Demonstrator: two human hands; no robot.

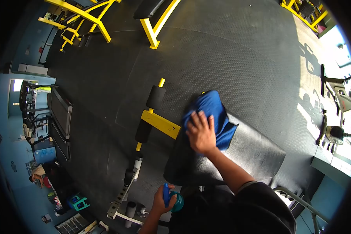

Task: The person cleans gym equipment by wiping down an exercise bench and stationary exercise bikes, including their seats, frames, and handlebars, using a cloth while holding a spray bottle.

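Glaring sunlight at right streaks the floor [257, 74]; edges bow.

Cloth [212, 103]: plain blue. Bench pad [257, 150]: black (reading grey where light strikes it). Spray bottle [177, 202]: teal body, blue trigger [166, 194]. Support bar [161, 124]: yellow. Foam roller [156, 97]: black. Floor [238, 58]: dark grey, fine repeating pattern. Wall [6, 150]: light blue.

The right hand [202, 134] lies palm down, fingers slightly spread and pointing away from the body, its bare right forearm [232, 169] reaching forward. The left hand [160, 201] is curled closed, lower and nearer the torso [218, 212].
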